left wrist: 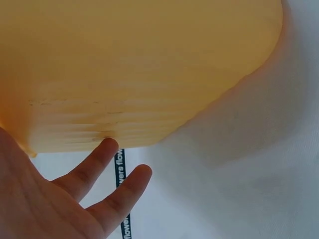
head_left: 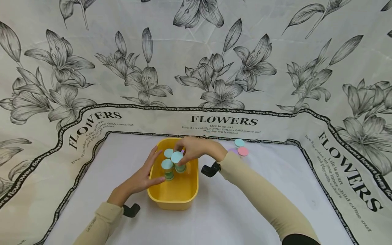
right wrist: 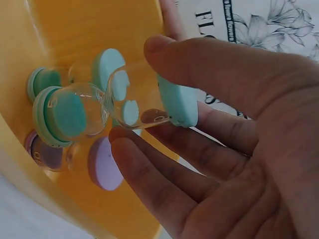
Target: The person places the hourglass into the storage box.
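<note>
My right hand (head_left: 194, 148) pinches a sand timer (head_left: 177, 157) with pale teal caps and green sand between thumb and fingers, upright inside the yellow tub (head_left: 173, 205). In the right wrist view its clear glass bulbs (right wrist: 89, 109) show. Beside it in the tub stand another teal-capped timer (head_left: 167, 164) and one more teal cap (head_left: 168, 153) farther back. A purple-capped timer (right wrist: 107, 164) is close below the fingers in the right wrist view. My left hand (head_left: 142, 178) is at the tub's left side, fingers spread and fairly straight outside the wall, thumb over the rim.
To the right of the tub, partly behind my right forearm, more round caps sit on the white cloth (head_left: 239, 211): teal (head_left: 239, 143), pink (head_left: 243, 151) and purple (head_left: 233, 150). A flower-printed fabric (head_left: 147, 119) rises around the back and sides.
</note>
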`<state>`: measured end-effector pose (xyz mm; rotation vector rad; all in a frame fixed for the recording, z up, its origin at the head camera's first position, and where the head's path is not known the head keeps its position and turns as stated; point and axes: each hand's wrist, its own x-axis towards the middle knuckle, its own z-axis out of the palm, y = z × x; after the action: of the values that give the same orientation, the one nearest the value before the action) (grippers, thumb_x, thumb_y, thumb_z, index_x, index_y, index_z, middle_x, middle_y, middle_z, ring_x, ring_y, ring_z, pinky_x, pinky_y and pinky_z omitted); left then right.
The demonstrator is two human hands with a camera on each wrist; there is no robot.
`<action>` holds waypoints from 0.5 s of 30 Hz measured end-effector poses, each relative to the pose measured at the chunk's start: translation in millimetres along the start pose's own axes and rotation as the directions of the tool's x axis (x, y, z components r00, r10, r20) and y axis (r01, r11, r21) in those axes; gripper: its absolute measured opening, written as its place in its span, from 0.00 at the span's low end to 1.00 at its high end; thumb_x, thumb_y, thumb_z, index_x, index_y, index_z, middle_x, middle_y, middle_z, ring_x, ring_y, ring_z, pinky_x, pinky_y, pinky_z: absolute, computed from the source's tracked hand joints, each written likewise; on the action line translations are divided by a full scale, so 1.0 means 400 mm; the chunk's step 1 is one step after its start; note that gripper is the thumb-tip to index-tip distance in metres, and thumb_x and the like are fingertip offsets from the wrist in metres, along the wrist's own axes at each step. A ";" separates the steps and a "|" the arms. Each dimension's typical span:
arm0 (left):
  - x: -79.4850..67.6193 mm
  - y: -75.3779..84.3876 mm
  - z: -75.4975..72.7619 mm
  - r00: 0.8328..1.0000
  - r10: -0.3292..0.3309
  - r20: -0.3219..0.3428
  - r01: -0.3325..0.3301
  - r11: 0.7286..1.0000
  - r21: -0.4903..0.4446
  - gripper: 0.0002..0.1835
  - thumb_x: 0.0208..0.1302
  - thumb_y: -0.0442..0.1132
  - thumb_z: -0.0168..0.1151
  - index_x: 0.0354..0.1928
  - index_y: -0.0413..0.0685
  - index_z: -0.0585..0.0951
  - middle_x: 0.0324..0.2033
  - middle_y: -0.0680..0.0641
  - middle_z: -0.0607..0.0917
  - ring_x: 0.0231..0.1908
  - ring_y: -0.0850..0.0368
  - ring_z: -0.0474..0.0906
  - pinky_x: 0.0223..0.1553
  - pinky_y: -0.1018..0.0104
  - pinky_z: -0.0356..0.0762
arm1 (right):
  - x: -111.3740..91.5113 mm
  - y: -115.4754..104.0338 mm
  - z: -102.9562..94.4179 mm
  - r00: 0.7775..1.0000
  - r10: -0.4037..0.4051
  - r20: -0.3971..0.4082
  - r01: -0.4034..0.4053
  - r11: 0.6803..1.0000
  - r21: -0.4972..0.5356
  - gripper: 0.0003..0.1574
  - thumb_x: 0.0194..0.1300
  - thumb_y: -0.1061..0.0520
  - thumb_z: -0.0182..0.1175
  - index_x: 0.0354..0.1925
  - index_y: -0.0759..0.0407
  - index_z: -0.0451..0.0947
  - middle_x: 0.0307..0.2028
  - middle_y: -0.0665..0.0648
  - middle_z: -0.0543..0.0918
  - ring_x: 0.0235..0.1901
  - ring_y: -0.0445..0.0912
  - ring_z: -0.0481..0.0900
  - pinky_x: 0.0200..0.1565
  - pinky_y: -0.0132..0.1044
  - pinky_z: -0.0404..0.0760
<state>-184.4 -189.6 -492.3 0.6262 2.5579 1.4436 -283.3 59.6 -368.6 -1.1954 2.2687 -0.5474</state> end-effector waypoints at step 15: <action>0.000 0.000 0.000 1.000 -0.007 0.003 0.007 1.000 -0.009 0.56 0.64 0.58 0.67 0.84 0.60 0.43 0.82 0.47 0.28 0.80 0.31 0.32 0.69 0.20 0.53 | 0.059 0.031 0.053 0.993 0.090 0.079 -0.088 0.995 -0.037 0.26 0.57 0.59 0.78 0.54 0.56 0.84 0.52 0.53 0.87 0.54 0.47 0.82 0.59 0.39 0.82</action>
<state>-184.6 -189.7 -492.2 0.6167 2.5472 1.4501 -289.7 43.9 -398.2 -1.1057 2.2582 -0.4213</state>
